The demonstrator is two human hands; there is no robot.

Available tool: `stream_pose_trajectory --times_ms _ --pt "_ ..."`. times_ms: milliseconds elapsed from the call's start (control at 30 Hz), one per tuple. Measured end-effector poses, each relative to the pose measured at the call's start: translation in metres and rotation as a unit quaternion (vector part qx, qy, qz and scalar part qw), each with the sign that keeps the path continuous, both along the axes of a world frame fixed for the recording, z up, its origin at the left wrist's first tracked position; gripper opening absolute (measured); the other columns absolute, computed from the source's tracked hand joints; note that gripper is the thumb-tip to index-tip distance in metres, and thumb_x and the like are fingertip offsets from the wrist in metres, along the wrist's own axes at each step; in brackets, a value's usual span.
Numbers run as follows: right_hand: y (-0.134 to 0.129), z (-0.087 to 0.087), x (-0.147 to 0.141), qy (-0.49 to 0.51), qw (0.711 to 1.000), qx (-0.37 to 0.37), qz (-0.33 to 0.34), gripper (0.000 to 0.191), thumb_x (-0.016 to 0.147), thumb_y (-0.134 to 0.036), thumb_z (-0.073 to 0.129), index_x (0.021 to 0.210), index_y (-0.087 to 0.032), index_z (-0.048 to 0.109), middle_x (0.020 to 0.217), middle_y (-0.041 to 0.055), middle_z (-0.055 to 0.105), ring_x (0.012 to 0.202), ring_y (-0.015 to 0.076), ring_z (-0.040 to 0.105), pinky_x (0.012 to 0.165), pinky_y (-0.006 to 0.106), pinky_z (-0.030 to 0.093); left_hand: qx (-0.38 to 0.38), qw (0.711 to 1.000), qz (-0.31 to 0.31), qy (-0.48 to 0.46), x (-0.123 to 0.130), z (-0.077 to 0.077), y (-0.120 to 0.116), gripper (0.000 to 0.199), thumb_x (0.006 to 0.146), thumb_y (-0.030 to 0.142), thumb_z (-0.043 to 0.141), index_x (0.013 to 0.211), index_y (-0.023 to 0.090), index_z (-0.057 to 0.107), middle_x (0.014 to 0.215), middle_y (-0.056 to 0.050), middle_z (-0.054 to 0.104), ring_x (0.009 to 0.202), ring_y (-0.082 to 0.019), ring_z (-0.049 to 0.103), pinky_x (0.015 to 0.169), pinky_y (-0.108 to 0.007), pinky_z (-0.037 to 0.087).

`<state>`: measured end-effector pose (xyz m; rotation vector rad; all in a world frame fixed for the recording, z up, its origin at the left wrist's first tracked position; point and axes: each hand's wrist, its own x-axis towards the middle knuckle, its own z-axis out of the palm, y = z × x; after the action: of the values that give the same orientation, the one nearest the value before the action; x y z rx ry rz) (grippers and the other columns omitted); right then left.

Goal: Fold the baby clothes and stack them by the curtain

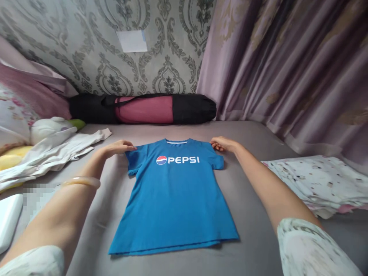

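A blue T-shirt [175, 199] with a white PEPSI print lies spread flat, front side up, its collar away from me and its hem towards me. My left hand [120, 146] pinches the shirt's left sleeve near its upper edge. On the other side, my right hand [222, 143] has its fingers curled closed at the top of the right sleeve, gripping the cloth there. Both arms reach forward, one along each side of the shirt. A pale bangle [82, 181] circles my left forearm.
The shirt rests on a grey bed sheet [247, 184]. Folded patterned clothes [319, 180] lie at right; a pale garment [57, 149] and plush toy [50, 128] at left. A black and red long bag [143, 109] lies along the wall. Purple curtains [276, 61] hang right.
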<state>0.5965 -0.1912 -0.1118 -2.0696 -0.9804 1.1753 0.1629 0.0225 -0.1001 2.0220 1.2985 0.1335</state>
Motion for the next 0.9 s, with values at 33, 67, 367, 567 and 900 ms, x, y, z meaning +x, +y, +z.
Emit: stream_pose_trajectory --times_ms 33,67,367,567,900 --pt "0.0 0.001 -0.001 -0.021 1.0 -0.004 0.0 0.019 0.079 -0.023 0.058 0.062 -0.017 0.054 0.056 -0.0033 0.051 0.044 0.0048 0.033 0.04 0.019 0.02 -0.023 1.0 -0.009 0.006 -0.005 0.0 0.0 0.035 0.054 0.053 0.073 0.069 0.022 0.069 0.07 -0.001 0.067 0.075 -0.022 0.06 0.064 -0.025 0.044" --pt "0.001 0.001 -0.002 -0.048 0.999 -0.006 0.003 0.017 0.077 -0.021 0.06 0.061 -0.017 0.054 0.054 -0.0042 0.049 0.044 0.0049 0.033 0.04 0.019 0.02 -0.043 0.999 -0.019 0.009 -0.01 -0.001 0.001 0.034 0.055 0.052 0.073 0.069 0.021 0.068 0.07 0.0 0.066 0.075 -0.021 0.059 0.065 -0.025 0.043" --pt "0.004 0.002 -0.016 -0.116 0.992 0.053 0.002 0.012 0.074 -0.016 0.059 0.063 -0.016 0.059 0.058 -0.0018 0.056 0.057 0.0092 0.05 0.048 0.018 0.035 0.213 0.975 0.048 0.051 0.005 -0.016 -0.005 0.032 0.07 0.047 0.064 0.083 0.018 0.06 0.078 -0.005 0.061 0.081 -0.024 0.059 0.073 -0.032 0.046" --pt "0.01 -0.011 -0.018 -0.142 0.989 0.049 -0.015 0.01 0.069 -0.014 0.067 0.072 -0.018 0.058 0.046 -0.009 0.042 0.044 0.007 0.039 0.043 0.019 0.027 0.303 0.919 -0.241 -0.07 0.128 -0.027 -0.056 0.028 0.088 0.031 0.044 0.103 0.017 0.063 0.104 -0.01 0.067 0.1 -0.024 0.062 0.093 -0.035 0.047" --pt "0.007 0.012 -0.02 -0.114 0.993 -0.017 0.01 0.036 0.063 -0.032 0.084 0.053 -0.018 0.052 0.048 -0.006 0.047 0.048 0.0077 0.041 0.046 0.021 0.031 0.295 0.912 -0.286 0.018 0.224 -0.07 -0.121 0.053 0.101 0.038 0.029 0.144 0.009 0.04 0.154 -0.016 0.036 0.146 -0.028 0.026 0.119 -0.046 0.022"
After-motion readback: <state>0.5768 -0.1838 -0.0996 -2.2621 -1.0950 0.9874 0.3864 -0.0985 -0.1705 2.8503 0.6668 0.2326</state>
